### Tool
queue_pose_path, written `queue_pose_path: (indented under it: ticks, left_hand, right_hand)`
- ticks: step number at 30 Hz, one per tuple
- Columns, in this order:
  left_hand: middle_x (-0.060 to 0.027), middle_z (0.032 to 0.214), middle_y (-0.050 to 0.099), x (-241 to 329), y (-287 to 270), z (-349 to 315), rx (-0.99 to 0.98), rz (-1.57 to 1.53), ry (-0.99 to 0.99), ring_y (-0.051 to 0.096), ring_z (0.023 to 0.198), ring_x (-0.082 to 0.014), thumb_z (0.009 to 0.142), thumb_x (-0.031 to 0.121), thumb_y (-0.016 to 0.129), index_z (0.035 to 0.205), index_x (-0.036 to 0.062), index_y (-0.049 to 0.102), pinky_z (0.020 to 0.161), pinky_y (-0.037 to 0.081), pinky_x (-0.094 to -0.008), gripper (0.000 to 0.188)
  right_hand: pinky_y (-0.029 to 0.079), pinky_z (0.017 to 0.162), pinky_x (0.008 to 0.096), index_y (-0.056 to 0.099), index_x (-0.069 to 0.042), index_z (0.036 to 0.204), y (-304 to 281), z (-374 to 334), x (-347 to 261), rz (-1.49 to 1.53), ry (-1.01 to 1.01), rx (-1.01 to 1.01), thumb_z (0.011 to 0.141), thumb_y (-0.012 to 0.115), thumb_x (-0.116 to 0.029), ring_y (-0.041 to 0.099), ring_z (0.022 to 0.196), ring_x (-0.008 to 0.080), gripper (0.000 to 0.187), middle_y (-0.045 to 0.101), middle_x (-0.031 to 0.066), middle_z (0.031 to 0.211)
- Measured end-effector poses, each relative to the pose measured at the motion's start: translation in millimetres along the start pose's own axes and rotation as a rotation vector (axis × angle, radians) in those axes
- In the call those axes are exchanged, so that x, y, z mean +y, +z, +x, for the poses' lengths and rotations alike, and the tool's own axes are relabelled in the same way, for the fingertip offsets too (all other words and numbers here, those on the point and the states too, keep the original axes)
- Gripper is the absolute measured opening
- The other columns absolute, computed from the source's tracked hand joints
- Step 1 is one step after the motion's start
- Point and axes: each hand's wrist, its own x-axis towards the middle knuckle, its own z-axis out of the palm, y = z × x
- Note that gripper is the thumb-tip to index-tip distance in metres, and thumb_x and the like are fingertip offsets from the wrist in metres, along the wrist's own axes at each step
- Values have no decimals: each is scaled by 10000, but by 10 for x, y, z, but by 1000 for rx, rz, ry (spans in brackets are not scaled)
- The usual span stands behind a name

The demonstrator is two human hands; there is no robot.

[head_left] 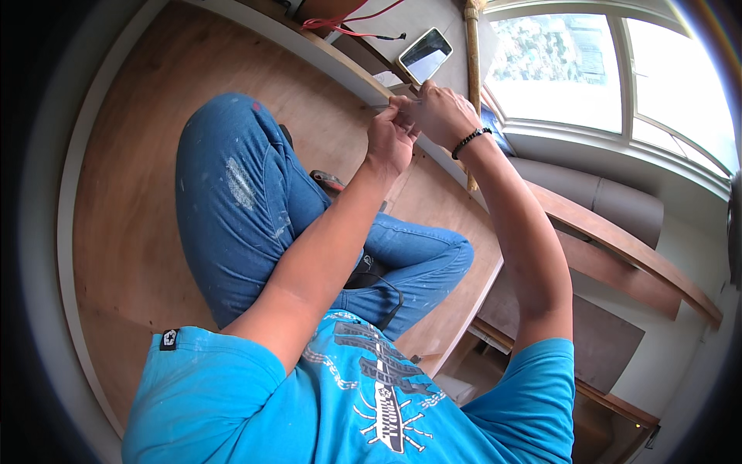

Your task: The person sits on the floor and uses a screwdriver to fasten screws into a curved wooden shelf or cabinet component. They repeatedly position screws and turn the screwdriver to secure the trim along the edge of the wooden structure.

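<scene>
My left hand [391, 139] and my right hand [442, 114] meet over the edge of a pale frame board [340, 66]. The fingers of both are pinched together around something small and thin that I cannot make out. A dark beaded bracelet [471, 142] circles my right wrist. Just beyond the right hand a phone [425, 56] with a pale case lies face up on a grey surface [450, 23]. Below the left wrist, beside my bent legs, a hand tool with red on its handle [328, 182] rests on the brown wooden panel [139, 178], partly hidden.
A red cable [340, 23] runs along the far side, near the phone. To the right stand a bamboo-like pole [473, 54] and a window [556, 69]. Under it lie a grey-brown roll [610, 197] and long wooden boards [618, 243].
</scene>
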Motion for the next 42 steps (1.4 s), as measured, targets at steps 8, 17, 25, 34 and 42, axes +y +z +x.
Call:
queue_pose_path:
  ticks: [8,17,25,34,42]
  left_hand:
    - [14,994,658,-77,105,-79,144,0,-46,579,952,-104,1097,460,506,1148,163,611,907,415,-342,319]
    - [16,929,622,-73,84,10,236,2,5,542,884,-111,1135,436,399,1133,154,629,907,434,-361,364]
    - [19,1045,635,13,68,3,69,59,58,568,974,-104,1142,450,364,1205,171,620,967,424,-356,384]
    - [13,1050,640,17,41,-38,64,44,37,559,973,-118,1125,430,421,1063,176,608,964,424,-358,322]
    - [20,1062,654,-71,23,-35,123,1,-13,566,981,-116,1115,406,450,1074,183,620,934,446,-358,283]
  right_hand:
    - [565,836,450,608,41,1324,-145,132,35,232,242,-360,1038,535,-505,749,949,362,620,744,233,866]
    - [543,847,518,705,-28,1132,-46,40,-16,-76,-79,-108,1063,473,-471,722,866,444,505,726,305,914]
    - [572,845,469,750,11,903,5,14,-31,-99,-265,73,1052,492,-479,749,940,372,574,762,214,893]
    - [573,846,438,777,-13,843,-107,62,-226,-135,43,-80,1034,547,-481,754,927,357,555,763,215,909]
    - [579,773,427,775,-33,799,193,314,168,35,-87,-161,975,630,-488,755,883,316,509,755,179,806]
